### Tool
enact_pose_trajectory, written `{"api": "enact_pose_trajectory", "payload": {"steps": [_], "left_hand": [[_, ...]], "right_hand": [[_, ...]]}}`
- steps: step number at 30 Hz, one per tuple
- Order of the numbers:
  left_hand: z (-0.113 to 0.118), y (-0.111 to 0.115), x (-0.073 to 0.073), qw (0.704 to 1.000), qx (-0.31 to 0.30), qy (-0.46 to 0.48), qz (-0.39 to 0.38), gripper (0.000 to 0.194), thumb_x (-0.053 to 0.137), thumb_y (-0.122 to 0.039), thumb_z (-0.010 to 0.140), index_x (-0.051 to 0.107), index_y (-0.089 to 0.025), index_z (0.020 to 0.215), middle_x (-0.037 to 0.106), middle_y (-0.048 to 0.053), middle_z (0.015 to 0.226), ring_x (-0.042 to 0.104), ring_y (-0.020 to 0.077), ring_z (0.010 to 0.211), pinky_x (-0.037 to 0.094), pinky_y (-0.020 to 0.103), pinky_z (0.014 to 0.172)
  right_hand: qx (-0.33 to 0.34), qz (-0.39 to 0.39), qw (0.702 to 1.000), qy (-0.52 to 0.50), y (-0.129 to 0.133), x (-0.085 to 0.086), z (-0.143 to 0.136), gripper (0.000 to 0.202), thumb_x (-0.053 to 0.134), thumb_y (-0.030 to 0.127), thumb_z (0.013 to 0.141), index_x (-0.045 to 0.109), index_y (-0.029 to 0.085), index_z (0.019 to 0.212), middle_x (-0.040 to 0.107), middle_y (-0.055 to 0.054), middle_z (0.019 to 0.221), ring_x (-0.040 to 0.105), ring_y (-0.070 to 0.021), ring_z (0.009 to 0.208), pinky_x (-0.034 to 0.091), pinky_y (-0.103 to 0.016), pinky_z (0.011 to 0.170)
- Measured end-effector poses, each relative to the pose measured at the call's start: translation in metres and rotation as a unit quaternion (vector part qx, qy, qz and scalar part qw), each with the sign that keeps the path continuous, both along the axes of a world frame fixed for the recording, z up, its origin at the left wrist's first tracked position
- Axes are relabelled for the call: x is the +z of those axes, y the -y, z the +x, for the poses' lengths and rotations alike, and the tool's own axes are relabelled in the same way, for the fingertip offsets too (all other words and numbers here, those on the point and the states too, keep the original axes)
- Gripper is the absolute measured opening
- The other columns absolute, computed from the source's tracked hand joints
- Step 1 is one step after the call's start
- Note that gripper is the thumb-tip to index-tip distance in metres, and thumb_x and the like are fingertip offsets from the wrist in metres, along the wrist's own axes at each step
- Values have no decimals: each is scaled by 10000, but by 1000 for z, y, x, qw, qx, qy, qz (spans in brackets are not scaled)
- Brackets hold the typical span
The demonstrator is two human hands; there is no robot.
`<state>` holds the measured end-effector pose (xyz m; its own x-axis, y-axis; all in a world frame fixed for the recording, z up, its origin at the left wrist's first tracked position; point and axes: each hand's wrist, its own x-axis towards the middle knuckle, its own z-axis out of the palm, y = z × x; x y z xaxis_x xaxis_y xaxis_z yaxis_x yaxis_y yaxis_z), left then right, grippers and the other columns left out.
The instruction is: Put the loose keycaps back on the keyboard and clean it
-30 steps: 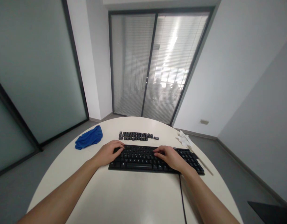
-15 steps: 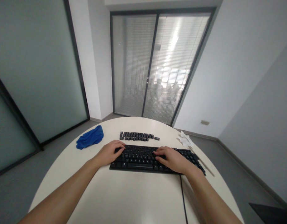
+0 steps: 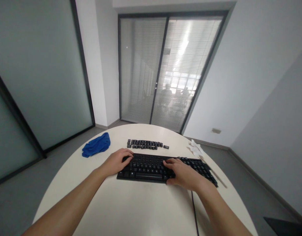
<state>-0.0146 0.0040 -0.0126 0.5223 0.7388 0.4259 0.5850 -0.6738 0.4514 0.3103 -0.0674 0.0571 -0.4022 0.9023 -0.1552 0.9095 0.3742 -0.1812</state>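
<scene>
A black computer keyboard (image 3: 151,167) lies flat on the white round table, with part of its top rows bare of keycaps. My left hand (image 3: 118,160) grips its left end, the fingers bent at the back corner and the thumb over the keys. Across the right part of the main keys rests my right hand (image 3: 179,172), open, its fingers on the keys and its thumb spread toward the front edge. Beneath the right palm some keys are hidden. Behind the keyboard, loose black keycaps (image 3: 144,143) stand in two rows, with a wider keycap (image 3: 166,147) at their right.
A crumpled blue cloth (image 3: 96,145) lies at the table's left. White crumpled tissue or cloth (image 3: 196,148) and a thin stick (image 3: 218,175) are at the right. The keyboard's cable (image 3: 194,209) runs toward me over the white table (image 3: 131,209).
My right thumb has moved down from the keys to the keyboard's front edge, and the hand has spread wider. My left hand keeps its place on the keyboard. The view has shifted slightly.
</scene>
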Motion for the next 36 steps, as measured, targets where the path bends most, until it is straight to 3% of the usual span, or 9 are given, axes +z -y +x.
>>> {"api": "enact_pose_trajectory", "payload": {"steps": [7, 12, 17, 21, 25, 32, 36], "left_hand": [[-1, 0, -1, 1000, 1, 1, -3, 239, 492, -341, 973, 710, -253, 1012, 703, 35, 1170, 626, 220, 1103, 481, 376, 1009], [0, 1, 1, 1000, 1, 9, -7, 226, 501, -320, 964, 711, -249, 1007, 705, 33, 1164, 629, 221, 1095, 481, 382, 1007], [0, 2, 3, 1000, -1, 12, -4, 222, 507, -319, 958, 714, -248, 996, 709, 38, 1154, 632, 221, 1085, 487, 381, 995], [-1, 1, 2, 1000, -2, 16, -1, 207, 532, -337, 944, 715, -253, 990, 706, 35, 1159, 633, 224, 1090, 491, 383, 996], [-3, 1, 0, 1000, -7, 22, -6, 213, 579, -394, 920, 712, -254, 1009, 691, 43, 1190, 620, 235, 1117, 484, 398, 1016], [-4, 2, 0, 999, -32, 27, -29, 247, 631, -409, 892, 684, -251, 1075, 639, 68, 1262, 568, 260, 1192, 440, 449, 1080], [-6, 0, -1, 997, -44, 37, -48, 225, 557, -369, 943, 677, -249, 1091, 635, 69, 1264, 562, 243, 1198, 424, 442, 1096]], "right_hand": [[-22, -1, 999, 32, 5, 1, -10, 818, 804, 291, 686, 532, 128, 1441, 519, -173, 1448, 468, -361, 1302, 379, -421, 1120], [-22, 8, 999, 24, 4, -2, -8, 816, 812, 357, 706, 535, 124, 1438, 515, -159, 1455, 469, -352, 1301, 369, -407, 1127], [-2, 39, 999, -10, 3, -2, -4, 624, 633, 549, 883, 639, 115, 1332, 609, -172, 1332, 537, -336, 1226, 399, -413, 1084], [7, 92, 995, -23, -2, -6, -5, 392, 498, 449, 991, 735, 164, 1119, 698, -127, 1121, 624, -273, 1070, 447, -362, 980], [-13, 145, 989, -19, -11, -12, -10, 327, 470, 371, 1009, 723, 189, 910, 703, -88, 976, 647, -231, 940, 456, -319, 863], [-79, 181, 980, -11, -36, -24, -15, 249, 489, 313, 991, 712, 205, 967, 712, -67, 1008, 657, -203, 941, 431, -278, 823], [-107, 187, 977, -12, -52, -29, -17, 224, 495, 286, 977, 704, 206, 979, 721, -65, 1017, 662, -205, 934, 425, -279, 805]]}}
